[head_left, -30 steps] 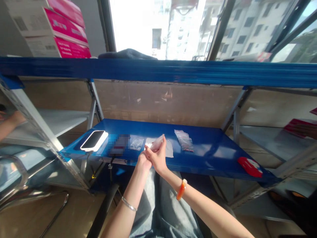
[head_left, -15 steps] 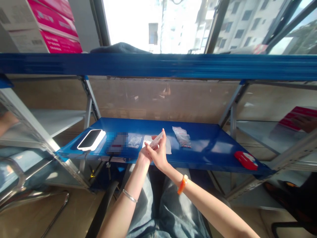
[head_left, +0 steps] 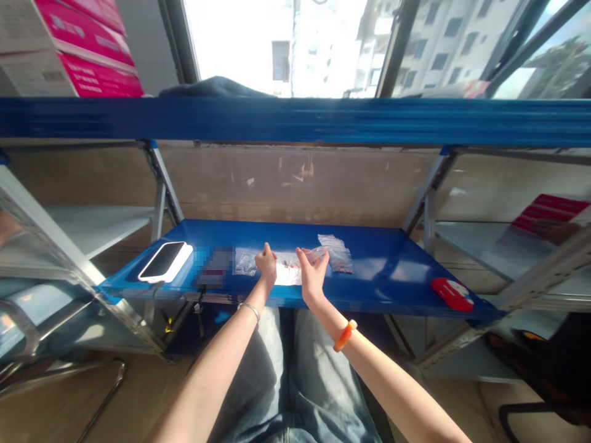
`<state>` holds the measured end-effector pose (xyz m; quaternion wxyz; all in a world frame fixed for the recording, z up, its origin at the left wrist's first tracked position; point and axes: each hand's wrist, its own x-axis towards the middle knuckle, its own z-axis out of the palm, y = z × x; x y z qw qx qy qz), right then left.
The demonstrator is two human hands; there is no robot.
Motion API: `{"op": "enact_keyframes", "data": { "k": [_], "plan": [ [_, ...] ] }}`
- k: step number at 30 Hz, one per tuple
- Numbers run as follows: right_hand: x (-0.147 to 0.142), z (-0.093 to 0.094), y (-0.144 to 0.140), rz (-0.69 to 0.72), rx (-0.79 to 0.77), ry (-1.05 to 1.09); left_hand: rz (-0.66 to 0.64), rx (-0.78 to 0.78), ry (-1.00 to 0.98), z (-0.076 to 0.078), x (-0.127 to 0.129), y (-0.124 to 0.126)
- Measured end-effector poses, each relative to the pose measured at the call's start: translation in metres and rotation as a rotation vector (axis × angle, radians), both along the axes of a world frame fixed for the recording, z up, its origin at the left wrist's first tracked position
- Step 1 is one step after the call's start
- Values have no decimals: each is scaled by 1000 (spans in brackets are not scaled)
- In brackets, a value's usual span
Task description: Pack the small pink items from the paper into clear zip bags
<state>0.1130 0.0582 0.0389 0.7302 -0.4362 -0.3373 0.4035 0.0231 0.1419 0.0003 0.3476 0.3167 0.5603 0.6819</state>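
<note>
Your left hand (head_left: pixel 266 263) rests curled on the white sheet (head_left: pixel 287 274) near the blue shelf's (head_left: pixel 383 289) front edge. Your right hand (head_left: pixel 313 274) pinches a clear bag (head_left: pixel 318 254) just beside it. Bare shelf lies open to the right, up to the red object (head_left: pixel 452 294).

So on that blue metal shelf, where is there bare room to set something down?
The blue metal shelf is bare between the stack of clear plastic bags and the red oval object, and along the back edge. It is crowded from the white-cased phone to the bags, where the left hand and right hand work over a white sheet.
</note>
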Motion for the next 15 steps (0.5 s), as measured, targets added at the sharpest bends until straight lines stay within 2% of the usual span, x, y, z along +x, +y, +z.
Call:
{"op": "enact_keyframes", "data": {
  "k": [4,8,12,15],
  "plan": [
    [8,-5,3,-15,-13,-42,40,-6,179,-9,6,5],
    [17,-16,9,-41,-102,-115,41,-27,269,-14,9,3],
    [22,-36,18,-77,-170,-163,17,-43,291,-16,10,2],
    [23,-55,24,-68,-114,-236,-23,-59,270,-18,9,3]
  ]
}}
